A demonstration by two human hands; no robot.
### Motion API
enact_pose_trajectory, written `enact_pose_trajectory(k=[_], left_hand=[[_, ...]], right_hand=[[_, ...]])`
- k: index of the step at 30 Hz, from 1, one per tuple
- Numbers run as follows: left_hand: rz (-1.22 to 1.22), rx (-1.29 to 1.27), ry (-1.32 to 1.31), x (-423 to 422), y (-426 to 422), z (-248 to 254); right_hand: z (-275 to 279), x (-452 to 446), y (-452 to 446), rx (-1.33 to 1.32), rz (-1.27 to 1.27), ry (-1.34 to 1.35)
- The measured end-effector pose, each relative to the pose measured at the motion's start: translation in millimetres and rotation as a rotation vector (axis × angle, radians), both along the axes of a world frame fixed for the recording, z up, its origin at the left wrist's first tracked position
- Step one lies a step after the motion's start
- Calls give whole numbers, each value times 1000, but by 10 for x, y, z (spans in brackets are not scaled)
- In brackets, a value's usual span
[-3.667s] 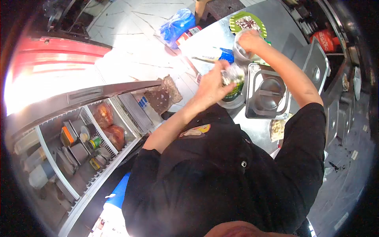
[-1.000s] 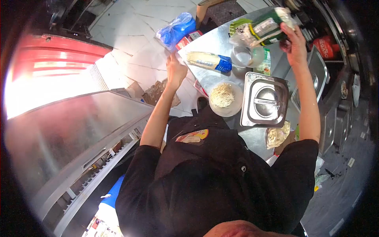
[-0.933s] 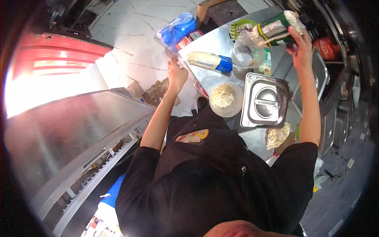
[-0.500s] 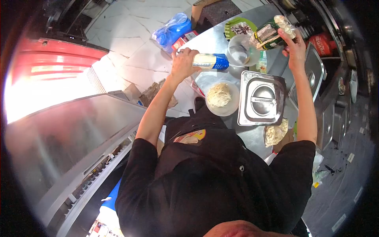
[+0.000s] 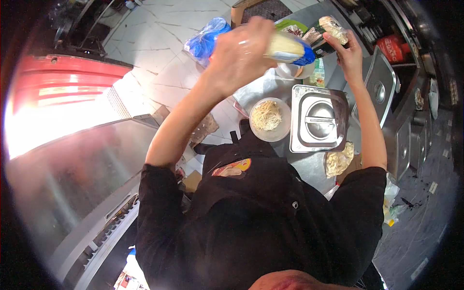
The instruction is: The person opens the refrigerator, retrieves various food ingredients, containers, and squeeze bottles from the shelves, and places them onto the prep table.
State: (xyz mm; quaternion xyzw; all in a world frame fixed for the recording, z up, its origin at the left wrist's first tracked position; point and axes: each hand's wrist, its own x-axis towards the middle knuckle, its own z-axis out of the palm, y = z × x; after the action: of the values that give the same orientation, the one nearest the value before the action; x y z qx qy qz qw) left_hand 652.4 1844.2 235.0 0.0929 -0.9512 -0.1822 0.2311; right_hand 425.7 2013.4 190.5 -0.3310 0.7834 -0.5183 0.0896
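Left hand [image 5: 237, 60] closed on blue-ended pack [image 5: 287, 48]; right hand [image 5: 351, 58] grips green pack [image 5: 321, 48] by its end, likely for one-handed control. Bowl [image 5: 285, 131] bodyward of left hand, upright, probably against spills.

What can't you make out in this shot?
All in the head view:
Left hand: motion blur obscures its exact grip on the blue-ended packet.
Under the metal lid: contents, if any, covered by it.
Upper clear bowl: partly behind the blue-ended packet.
Green-rimmed dish: also partly behind that packet.
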Motion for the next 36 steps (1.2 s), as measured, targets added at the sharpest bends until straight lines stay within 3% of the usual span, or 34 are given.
enact_pose_trajectory(k=[3,7,12,15,18,22,25,28,32,36], left_hand=[[-29,-156,-28,-370,180,-100],[-72,-266,-107,-664,337,-275],[-58,103,-271,-888,406,-740],[-70,260,-197,-774,322,-829],[-46,371,-147,-493,219,-674],[-79,441,-34,-324,174,-965],[-56,562,-30,-262,237,-1044],[-37,622,-40,-224,300,-1081],[9,666,-18,-71,374,-1016],[163,814,42,400,492,-942]], right_hand=[[-21,90,-34,167,-62,270],[-198,56,-42,297,-75,262],[-367,174,-59,700,115,426],[-398,82,-73,726,162,479],[-272,-172,-18,738,309,348],[45,-481,-1,872,293,-157],[-502,-884,65,1052,334,99],[-645,-872,-112,1486,416,4],[-1111,-815,-20,1167,584,215],[-1185,-1023,94,1431,403,333]])
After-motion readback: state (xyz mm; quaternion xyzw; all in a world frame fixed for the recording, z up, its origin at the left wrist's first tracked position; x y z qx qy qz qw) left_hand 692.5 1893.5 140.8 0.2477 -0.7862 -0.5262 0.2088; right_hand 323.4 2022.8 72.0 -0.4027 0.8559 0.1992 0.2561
